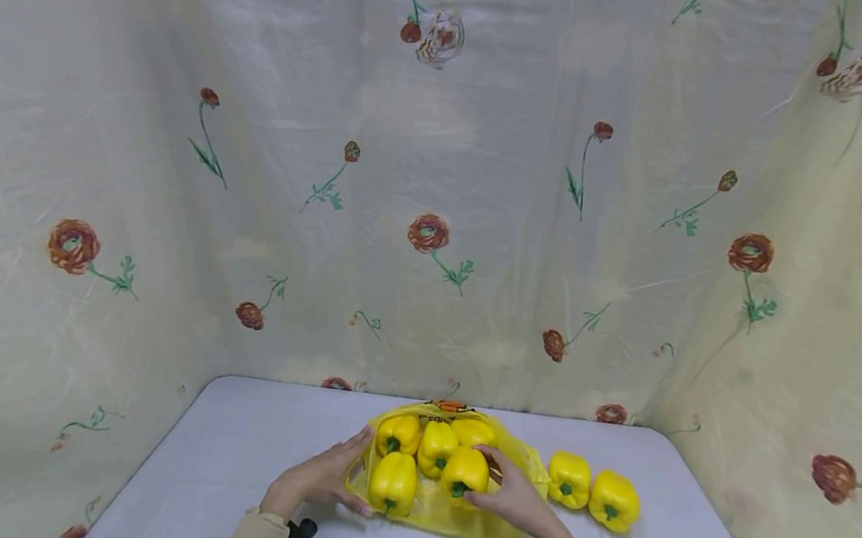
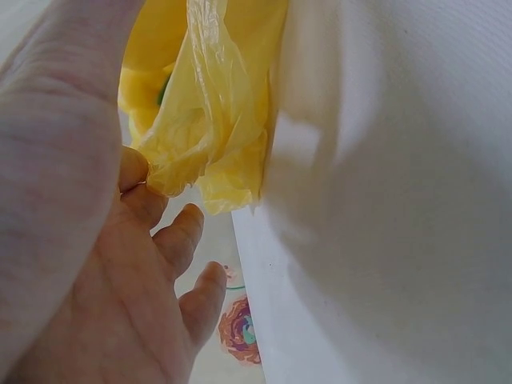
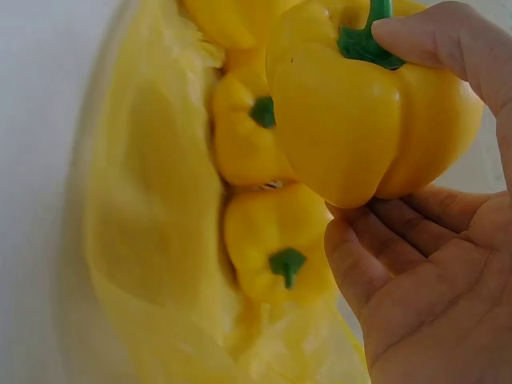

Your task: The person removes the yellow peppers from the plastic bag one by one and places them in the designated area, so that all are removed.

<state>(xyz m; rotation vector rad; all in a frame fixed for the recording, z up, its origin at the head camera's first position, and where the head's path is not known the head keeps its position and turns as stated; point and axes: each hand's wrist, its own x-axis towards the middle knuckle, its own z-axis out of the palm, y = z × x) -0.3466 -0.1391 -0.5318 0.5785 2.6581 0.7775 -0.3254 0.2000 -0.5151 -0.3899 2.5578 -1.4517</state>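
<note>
A yellow bell pepper (image 1: 465, 474) with a green stem is in my right hand (image 1: 513, 494), held between the thumb by the stem and the fingers on the far side. The right wrist view shows this held pepper (image 3: 360, 112) in front of others. Beneath it lies a thin yellow plastic bag (image 1: 433, 517), its mouth spread, with several more yellow bell peppers (image 1: 394, 485) in it. My left hand (image 1: 321, 474) is at the bag's left edge, fingers spread. In the left wrist view its fingertips touch the crumpled bag edge (image 2: 212, 136); the thumb is hidden there.
Two yellow bell peppers, one nearer the bag (image 1: 569, 479) and one farther right (image 1: 615, 501), sit on the white table (image 1: 247, 430). A flower-printed curtain (image 1: 429, 301) hangs behind the table and along both sides.
</note>
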